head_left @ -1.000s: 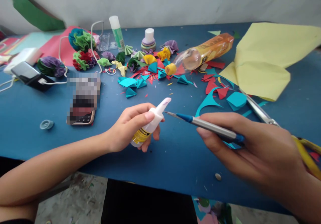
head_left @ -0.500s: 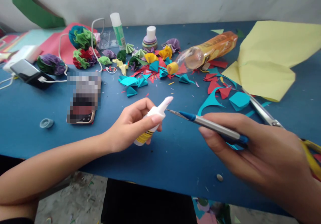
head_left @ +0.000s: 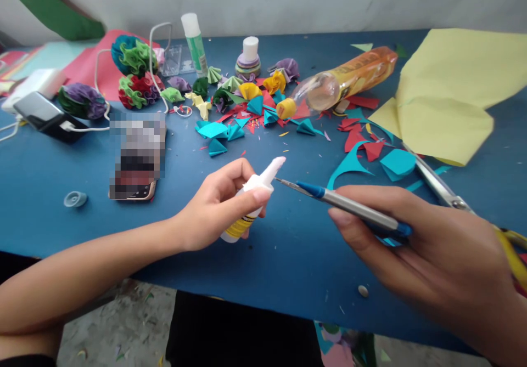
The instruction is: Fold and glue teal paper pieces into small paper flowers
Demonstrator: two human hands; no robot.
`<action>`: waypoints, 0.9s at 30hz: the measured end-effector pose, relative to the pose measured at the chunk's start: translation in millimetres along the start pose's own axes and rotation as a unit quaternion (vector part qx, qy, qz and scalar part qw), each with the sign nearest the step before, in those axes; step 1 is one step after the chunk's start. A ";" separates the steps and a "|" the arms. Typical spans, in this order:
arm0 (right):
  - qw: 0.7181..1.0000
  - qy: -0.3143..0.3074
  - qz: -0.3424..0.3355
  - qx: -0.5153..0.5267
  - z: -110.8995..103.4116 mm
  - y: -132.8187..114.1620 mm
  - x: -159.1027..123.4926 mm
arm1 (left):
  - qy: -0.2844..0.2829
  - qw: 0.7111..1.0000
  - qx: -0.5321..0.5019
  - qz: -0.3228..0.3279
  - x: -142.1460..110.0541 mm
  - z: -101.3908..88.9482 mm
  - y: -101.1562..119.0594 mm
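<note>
My left hand (head_left: 222,205) is closed around a small white glue bottle (head_left: 257,183) with a yellow label, its nozzle tilted up to the right. In my right hand (head_left: 415,252) is a slim silver and blue craft knife (head_left: 354,205), gripped like a pen. The knife's thin metal point is just right of the nozzle; whether they touch I cannot tell. A small grey-blue cap (head_left: 75,199) lies on the table to the left.
Several turquoise and red paper scraps (head_left: 349,164) lie on the blue table (head_left: 185,268). Behind them are a tipped plastic bottle (head_left: 349,79), a glue stick (head_left: 195,46) and paper flowers (head_left: 135,57). Scissors (head_left: 440,183) lie by yellow paper (head_left: 448,103); a phone (head_left: 142,158) is left.
The view has shifted slightly. Both hands keep nearly the same pose, with the bottle and the knife still in them.
</note>
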State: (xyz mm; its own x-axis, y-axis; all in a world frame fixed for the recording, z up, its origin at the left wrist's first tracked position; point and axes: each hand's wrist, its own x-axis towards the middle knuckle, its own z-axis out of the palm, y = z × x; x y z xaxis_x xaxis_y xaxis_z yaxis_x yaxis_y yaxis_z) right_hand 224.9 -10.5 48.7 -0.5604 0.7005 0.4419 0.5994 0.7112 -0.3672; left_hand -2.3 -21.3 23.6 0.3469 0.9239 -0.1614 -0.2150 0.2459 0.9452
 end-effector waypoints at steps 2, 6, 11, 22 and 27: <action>1.000 -0.003 -0.012 -0.027 -0.1 -1.0 1.4 | 0.007 1.000 0.009 0.001 0.1 0.3 0.2; 0.995 0.001 -0.035 -0.092 -1.0 -2.6 4.8 | 0.015 0.999 0.018 0.022 0.4 1.0 0.3; 0.993 0.003 -0.041 -0.109 -1.7 -2.3 5.5 | 0.022 0.999 0.012 0.027 0.1 1.2 0.4; 0.993 -0.008 -0.029 -0.116 -3.1 -6.6 5.3 | 0.039 0.998 0.044 0.029 -1.4 2.2 0.0; 0.995 -0.003 -0.019 -0.094 -0.9 -7.1 6.5 | 0.046 0.997 0.057 0.021 -2.2 4.5 -0.4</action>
State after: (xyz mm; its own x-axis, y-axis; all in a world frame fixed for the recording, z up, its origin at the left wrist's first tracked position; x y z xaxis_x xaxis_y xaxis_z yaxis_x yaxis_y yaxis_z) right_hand 217.6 -11.0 54.9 -0.5878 0.6742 0.4471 0.6737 0.7139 -0.1909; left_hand 1.2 -24.7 24.8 0.2524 0.9573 -0.1411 -0.1211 0.1759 0.9769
